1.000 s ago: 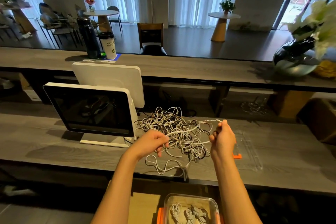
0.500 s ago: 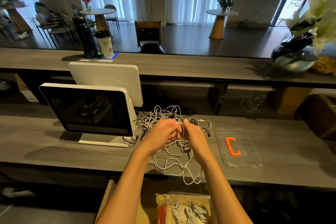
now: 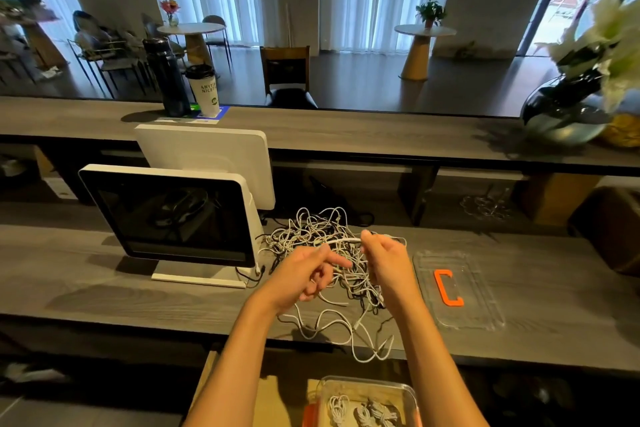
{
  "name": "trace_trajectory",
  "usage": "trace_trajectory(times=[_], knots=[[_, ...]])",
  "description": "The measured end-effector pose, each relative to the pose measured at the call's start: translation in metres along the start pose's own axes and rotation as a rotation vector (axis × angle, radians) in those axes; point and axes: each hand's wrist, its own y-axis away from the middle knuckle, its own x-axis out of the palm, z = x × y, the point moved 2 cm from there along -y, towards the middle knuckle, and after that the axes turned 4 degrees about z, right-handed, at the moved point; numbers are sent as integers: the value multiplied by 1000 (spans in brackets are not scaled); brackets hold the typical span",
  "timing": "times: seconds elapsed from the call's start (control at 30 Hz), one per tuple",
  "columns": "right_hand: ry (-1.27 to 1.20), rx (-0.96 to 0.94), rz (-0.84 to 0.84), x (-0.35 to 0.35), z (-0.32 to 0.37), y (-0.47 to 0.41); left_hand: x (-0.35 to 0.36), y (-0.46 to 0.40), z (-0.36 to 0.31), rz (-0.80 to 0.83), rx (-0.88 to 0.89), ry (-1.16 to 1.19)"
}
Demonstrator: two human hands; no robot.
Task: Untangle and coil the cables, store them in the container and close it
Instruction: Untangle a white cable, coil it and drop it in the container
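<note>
A tangle of white and dark cables (image 3: 313,232) lies on the grey counter (image 3: 104,295), with loose white loops trailing over its front edge. My left hand (image 3: 304,274) pinches a white cable (image 3: 341,242) that runs across to my right hand (image 3: 384,256), which grips its other part above the pile. Below the counter stands a clear container (image 3: 408,392) with orange clips, holding several coiled white cables. Its clear lid (image 3: 485,295) with an orange handle lies flat on the counter right of the pile.
A white point-of-sale screen (image 3: 169,215) stands left of the cables, touching the pile's edge. On the raised bar behind are a dark bottle (image 3: 168,76), a paper cup (image 3: 204,88) and a round vase with white flowers (image 3: 568,107). A cardboard box (image 3: 239,392) sits under the container.
My hands were apart, came together over the pile, and have now drawn apart a little with a white cable stretched between them. The view shifted slightly.
</note>
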Motion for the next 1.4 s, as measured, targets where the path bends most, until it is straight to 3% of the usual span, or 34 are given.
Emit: trace_trajectory(times=[0.1, 0.2, 0.27, 0.37, 0.43, 0.53, 0.63, 0.7, 0.77, 0.97, 1.1, 1.23, 1.4], knots=[[24, 51, 86, 1, -7, 2, -9, -3, -7, -117, 68, 5], [21, 80, 180, 4, -6, 3, -13, -8, -10, -358, 61, 51], [22, 79, 249, 5, -4, 5, -13, -10, -11, -435, 115, 372], [28, 89, 320, 6, 0, 9, -16, -7, -24, -407, 293, 1025], [36, 90, 353, 3, 1, 10, -24, -5, -32, -473, 345, 1145], [99, 57, 441, 0, 4, 12, -35, -4, -34, -673, 291, 854], [160, -20, 526, 1, 11, 14, -38, -3, -30, -876, 228, 131], [138, -71, 553, 4, 16, 13, -33, -7, -29, -843, 153, -276], [75, -106, 521, 8, 22, 12, -24, -13, -30, -685, 72, -467], [108, -219, 173, 12, 20, 3, 4, -13, -21, -80, -162, -313], [114, -186, 97, 6, 16, -1, 10, -9, -17, 212, -176, -265], [152, -176, 82, 0, 14, -1, 7, -9, -14, 209, -147, -175], [162, -90, 99, -13, 6, -2, -13, -11, -15, -175, -109, 28]])
